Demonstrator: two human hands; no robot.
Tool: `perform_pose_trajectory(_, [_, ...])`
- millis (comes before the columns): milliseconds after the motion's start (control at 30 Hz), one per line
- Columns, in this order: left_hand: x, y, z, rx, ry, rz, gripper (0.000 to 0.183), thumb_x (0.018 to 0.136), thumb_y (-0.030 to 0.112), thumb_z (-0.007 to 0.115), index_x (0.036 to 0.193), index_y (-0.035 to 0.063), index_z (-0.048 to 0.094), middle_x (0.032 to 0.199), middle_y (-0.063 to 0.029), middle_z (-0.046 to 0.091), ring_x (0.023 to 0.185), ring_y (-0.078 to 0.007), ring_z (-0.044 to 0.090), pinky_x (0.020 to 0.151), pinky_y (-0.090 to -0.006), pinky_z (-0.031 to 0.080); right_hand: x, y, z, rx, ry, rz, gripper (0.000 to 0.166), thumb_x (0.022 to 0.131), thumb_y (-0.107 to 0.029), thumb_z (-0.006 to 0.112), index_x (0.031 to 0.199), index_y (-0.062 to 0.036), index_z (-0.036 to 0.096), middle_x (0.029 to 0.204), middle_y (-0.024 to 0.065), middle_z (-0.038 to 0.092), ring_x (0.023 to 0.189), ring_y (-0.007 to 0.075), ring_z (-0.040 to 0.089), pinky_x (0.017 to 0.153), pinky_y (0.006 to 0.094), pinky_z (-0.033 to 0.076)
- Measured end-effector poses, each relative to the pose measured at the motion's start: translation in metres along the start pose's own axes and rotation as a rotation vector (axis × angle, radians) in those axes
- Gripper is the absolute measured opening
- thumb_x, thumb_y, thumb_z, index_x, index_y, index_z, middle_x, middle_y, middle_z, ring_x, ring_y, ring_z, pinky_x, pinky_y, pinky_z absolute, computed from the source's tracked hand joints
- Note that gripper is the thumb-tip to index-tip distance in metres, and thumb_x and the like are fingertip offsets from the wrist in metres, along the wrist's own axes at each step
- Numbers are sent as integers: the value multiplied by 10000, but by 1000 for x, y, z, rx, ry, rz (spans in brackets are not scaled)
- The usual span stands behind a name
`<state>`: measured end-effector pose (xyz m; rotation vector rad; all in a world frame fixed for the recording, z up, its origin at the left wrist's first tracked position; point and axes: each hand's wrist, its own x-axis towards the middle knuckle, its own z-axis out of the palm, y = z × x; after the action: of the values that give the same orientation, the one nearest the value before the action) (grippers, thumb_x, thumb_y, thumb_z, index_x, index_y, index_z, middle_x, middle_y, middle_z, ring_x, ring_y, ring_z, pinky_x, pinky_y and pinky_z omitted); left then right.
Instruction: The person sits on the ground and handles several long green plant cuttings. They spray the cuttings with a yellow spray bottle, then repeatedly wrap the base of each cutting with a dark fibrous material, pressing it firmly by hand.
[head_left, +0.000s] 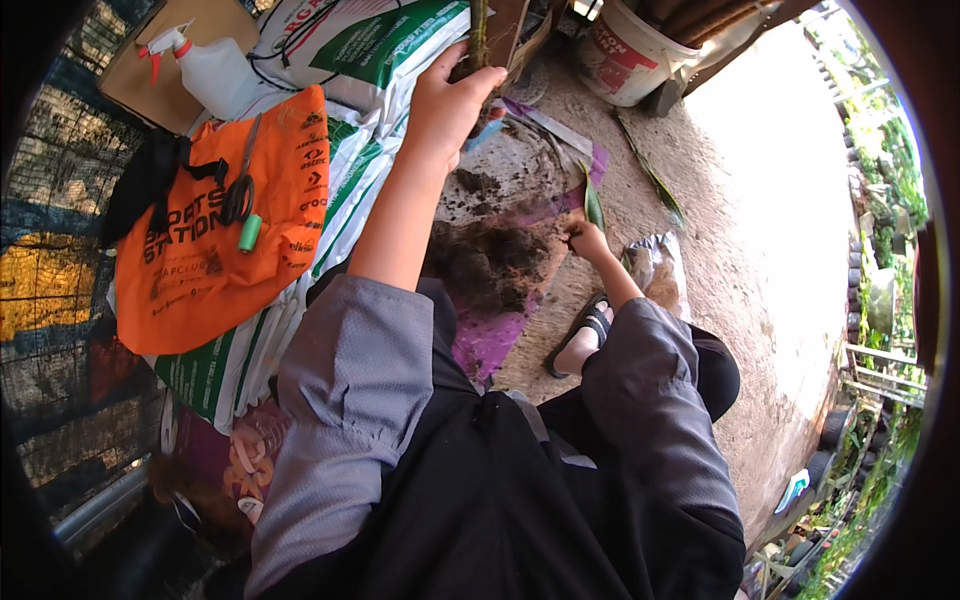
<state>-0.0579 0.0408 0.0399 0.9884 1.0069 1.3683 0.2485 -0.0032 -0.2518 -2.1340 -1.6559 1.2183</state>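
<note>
My left hand (454, 101) is raised at the upper middle, closed around the green stem of a plant (478, 34), whose lower end carries roots. My right hand (589, 240) is lower, at the right edge of a heap of dark soil (495, 262); its fingers are curled, and whether they grip anything is unclear. A long green leaf (592, 202) stands just behind those fingers. The soil, with fine roots in it, lies on an opened purple and white plastic sheet (487, 341) on the ground.
An orange bag (217, 277) with scissors (241, 191) and a green cylinder (250, 232) lies on white-green sacks (375, 45) at left, near a spray bottle (217, 75). A white bucket (630, 56) stands ahead. A loose leaf (649, 172) and plastic bag (661, 270) are on the right.
</note>
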Motion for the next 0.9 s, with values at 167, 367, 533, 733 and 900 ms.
perform_pose_trajectory(167, [3,-5,4,5,-38,28,418,774,94,632,1172,6,537,896,-84,622,692,-124,591,538,-264,521,-4,38,39,14,-151,177,464,705,-151,720,1130,-37,572,950,99,640,765,194,623,680,304,525])
perform_pose_trajectory(367, [21,-11,9,17,-8,69,501,765,116,647,1219,-26,491,876,-106,630,646,-133,611,538,-259,533,0,33,77,-169,109,-163,634,634,-225,772,1185,-60,507,1149,174,512,1080,338,505,907,394,430])
perform_pose_trajectory(533, [33,-21,18,50,35,77,595,741,148,656,1258,-59,447,769,-139,650,561,-150,623,520,-271,501,21,24,93,-150,125,-201,505,642,-162,737,1106,-68,559,1051,179,575,1008,356,539,876,409,441])
perform_pose_trajectory(733, [41,-20,15,107,34,75,623,752,157,641,1286,-67,409,735,-144,646,565,-153,626,523,-274,498,25,11,79,-198,42,-100,431,665,-244,704,1046,-64,613,922,184,642,904,337,605,809,408,477])
perform_pose_trajectory(900, [40,-19,15,7,19,71,616,748,131,649,1284,-60,414,837,-150,643,569,-160,627,520,-273,505,19,-12,57,-273,-54,-105,367,664,-270,684,985,-95,656,889,170,655,854,308,630,767,404,497])
